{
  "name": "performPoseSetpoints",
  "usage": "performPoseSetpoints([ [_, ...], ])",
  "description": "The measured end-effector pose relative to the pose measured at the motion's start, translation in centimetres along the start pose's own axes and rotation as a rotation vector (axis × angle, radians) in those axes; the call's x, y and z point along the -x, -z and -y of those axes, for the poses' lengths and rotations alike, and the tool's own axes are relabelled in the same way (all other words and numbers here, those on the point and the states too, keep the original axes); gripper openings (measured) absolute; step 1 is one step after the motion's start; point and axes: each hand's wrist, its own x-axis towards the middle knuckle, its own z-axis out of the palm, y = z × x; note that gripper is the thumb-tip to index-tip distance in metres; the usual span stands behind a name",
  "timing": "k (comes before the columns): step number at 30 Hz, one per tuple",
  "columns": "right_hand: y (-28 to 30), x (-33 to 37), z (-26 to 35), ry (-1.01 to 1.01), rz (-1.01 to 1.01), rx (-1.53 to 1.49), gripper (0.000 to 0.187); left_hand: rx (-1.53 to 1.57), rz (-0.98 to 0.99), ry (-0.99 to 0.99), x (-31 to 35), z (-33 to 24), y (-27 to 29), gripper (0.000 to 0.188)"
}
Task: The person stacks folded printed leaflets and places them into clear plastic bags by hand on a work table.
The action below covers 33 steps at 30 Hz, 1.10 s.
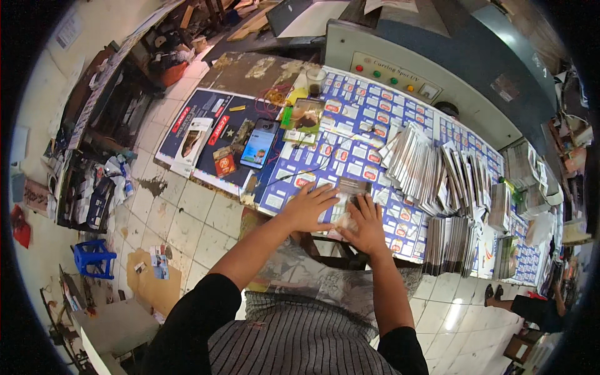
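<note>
The grey striped cloth top (281, 340) was closest, with thin lines running up and down it. Past it, the left hand (309, 209) and the right hand (364, 228) lay open and palm down, thumbs out wide, around a small flat piece, dark brown on top and pale below (355, 185), near the table's front edge — perhaps to keep it flat. Neither hand seemed to grip it. The blue-and-white printed table cover (299, 167) looked smooth, maybe there to keep the table clean. On the right, thin pale paper leaves (409, 164) leaned in a fan — perhaps for easy picking. A flat, shiny phone (259, 145) lay left.
</note>
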Motion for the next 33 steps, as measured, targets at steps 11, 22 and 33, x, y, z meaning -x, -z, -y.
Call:
performPoseSetpoints([
  [11, 0.6, 3.1, -5.0, -0.485, -0.414, 0.176, 0.065, -0.047, 0.155, -0.038, -2.2, -0.7, 2.3, 0.081],
  [22, 4.5, 1.5, -4.1, -0.467, -0.288, -0.154, 0.057, -0.168, 0.501, 0.062, -5.8, -3.4, 4.0, 0.093],
  [33, 3.5, -2.5, -5.9, -0.409, -0.34, 0.343, 0.047, -0.146, 0.586, 0.128, -6.6, -4.4, 4.1, 0.093],
])
